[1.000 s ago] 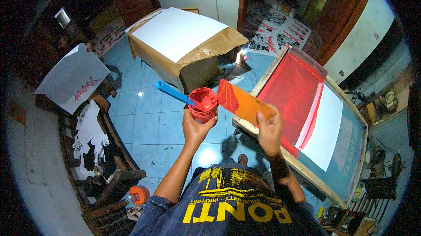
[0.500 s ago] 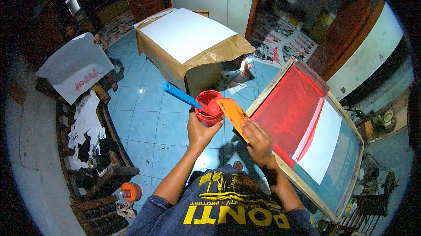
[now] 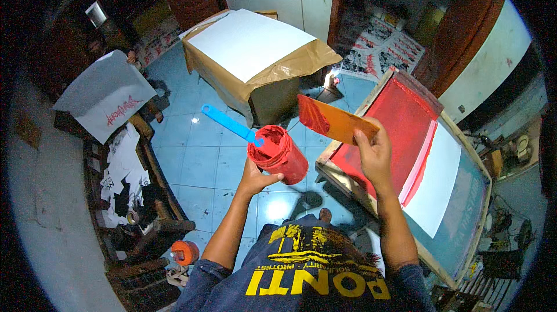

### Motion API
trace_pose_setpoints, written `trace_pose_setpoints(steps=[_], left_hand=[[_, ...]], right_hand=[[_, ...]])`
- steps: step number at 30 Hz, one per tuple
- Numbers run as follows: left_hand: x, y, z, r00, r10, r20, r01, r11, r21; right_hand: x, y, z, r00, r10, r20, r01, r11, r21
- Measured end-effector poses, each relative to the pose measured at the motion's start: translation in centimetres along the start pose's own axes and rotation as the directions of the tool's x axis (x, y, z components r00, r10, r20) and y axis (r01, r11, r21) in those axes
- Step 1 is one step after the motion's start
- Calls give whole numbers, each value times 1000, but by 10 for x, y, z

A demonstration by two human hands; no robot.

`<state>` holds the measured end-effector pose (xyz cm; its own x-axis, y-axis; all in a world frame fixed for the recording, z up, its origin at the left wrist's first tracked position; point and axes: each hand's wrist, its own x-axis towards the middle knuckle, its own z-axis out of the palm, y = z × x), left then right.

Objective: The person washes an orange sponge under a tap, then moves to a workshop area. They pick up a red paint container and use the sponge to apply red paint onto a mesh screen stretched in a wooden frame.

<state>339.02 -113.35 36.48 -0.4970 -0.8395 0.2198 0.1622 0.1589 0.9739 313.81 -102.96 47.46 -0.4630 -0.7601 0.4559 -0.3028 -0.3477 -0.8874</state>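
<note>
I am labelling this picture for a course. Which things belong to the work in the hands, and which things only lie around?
In the work:
- red ink tub with blue stirrer, in left hand
- orange scraper, in right hand
- wooden-framed printing screen

Lying around:
- paper-covered box
- white printed sheet
- orange tape roll

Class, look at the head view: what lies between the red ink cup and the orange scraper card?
Nothing solid: between the red ink cup and the orange scraper card, the head view shows only blue floor tiles far below.
</note>
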Motion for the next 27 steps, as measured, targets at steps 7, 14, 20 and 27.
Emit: trace_pose_setpoints(steps=[7, 14, 20, 27], left_hand=[[-10, 3, -12, 985, -87, 151, 103, 989, -103], [-9, 13, -8, 992, -58, 109, 62, 998, -32], [-8, 15, -1, 996, 57, -75, -44, 985, 168], [-3, 11, 9, 980, 79, -183, -47, 983, 175]], right_hand=[[14, -5, 8, 968, 80, 239, -88, 996, 19], [9, -5, 7, 958, 51, 282, -51, 999, -7], [-1, -19, 7, 974, -7, 227, 7, 1000, 1], [-24, -8, 10, 976, 106, 189, -111, 994, 13]])
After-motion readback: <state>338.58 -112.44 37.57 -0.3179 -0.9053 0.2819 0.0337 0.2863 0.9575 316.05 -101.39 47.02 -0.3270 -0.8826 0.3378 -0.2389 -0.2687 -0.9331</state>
